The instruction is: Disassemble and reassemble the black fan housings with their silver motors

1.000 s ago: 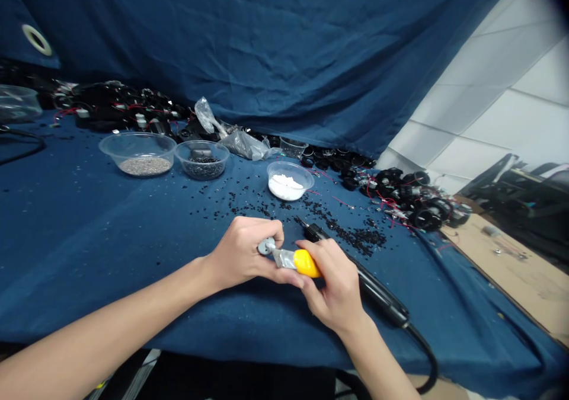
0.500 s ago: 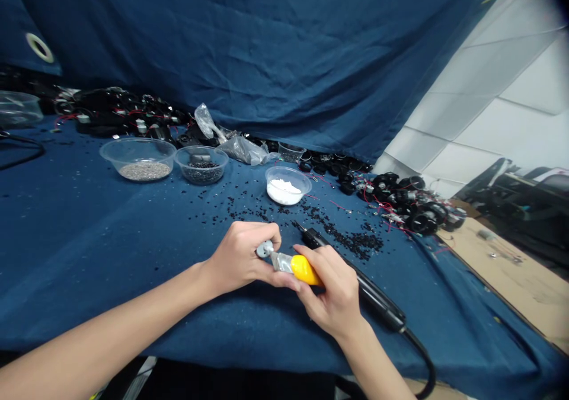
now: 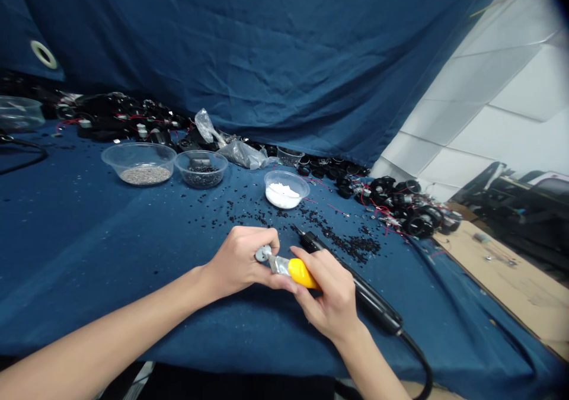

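Note:
My left hand (image 3: pixel 243 258) is closed round a small grey round part (image 3: pixel 263 253), whose end face shows between thumb and forefinger. In my right hand (image 3: pixel 329 293) is a utility knife with a yellow handle (image 3: pixel 303 273) and a metal front (image 3: pixel 281 265). The metal tip meets the grey part or lies right against it; the exact contact is too small to make out. My left thumb reaches along the knife's metal front, close to my right thumb. A black electric screwdriver (image 3: pixel 368 296) lies on the cloth beside and partly behind my right hand.
Clear bowls stand beyond my hands: one with silvery bits (image 3: pixel 146 175), one with black pieces (image 3: pixel 202 178), one with white pieces (image 3: pixel 283 195). Small black pieces (image 3: pixel 355 246) are scattered on the blue cloth. Wired black parts (image 3: pixel 411 207) are heaped at right, plastic bags (image 3: pixel 244 153) at the back.
Both hands keep the same grip on the knife and the grey part. The view has shifted slightly; hardly anything else differs.

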Demonstrator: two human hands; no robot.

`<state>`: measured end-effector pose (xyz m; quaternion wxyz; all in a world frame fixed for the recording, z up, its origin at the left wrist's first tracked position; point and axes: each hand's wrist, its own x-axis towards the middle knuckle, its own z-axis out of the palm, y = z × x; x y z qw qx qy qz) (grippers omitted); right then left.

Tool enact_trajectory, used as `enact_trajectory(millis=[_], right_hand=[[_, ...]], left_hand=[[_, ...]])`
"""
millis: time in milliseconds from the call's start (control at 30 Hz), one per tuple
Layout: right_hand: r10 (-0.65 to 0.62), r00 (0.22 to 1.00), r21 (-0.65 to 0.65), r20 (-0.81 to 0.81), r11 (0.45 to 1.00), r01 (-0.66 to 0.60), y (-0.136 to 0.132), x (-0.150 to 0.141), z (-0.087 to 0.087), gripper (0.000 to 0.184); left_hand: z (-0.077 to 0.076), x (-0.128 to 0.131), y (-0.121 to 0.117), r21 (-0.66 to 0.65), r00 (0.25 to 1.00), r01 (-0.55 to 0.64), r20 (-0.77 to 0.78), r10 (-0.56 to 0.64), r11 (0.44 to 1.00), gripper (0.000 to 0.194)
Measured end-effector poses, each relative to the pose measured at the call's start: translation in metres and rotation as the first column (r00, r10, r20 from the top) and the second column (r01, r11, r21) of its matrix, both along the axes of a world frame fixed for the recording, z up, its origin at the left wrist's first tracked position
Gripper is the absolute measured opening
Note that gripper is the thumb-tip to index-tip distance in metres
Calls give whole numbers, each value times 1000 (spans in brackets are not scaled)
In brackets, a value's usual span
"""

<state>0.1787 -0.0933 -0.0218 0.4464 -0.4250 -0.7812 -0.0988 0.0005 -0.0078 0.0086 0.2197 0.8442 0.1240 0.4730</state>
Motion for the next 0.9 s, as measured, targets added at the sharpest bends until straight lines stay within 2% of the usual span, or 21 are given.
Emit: enact_trajectory(millis=[400, 900], right_hand=[[-55, 998, 66, -26, 996, 57, -1, 1, 1, 36], [15, 999, 69, -33, 998, -13, -2, -1, 3, 36]], left_hand=[[-1, 1, -2, -10, 999, 30, -41, -30, 1000, 55], [2, 0, -2, 27, 1000, 15, -6, -15, 1000, 59]])
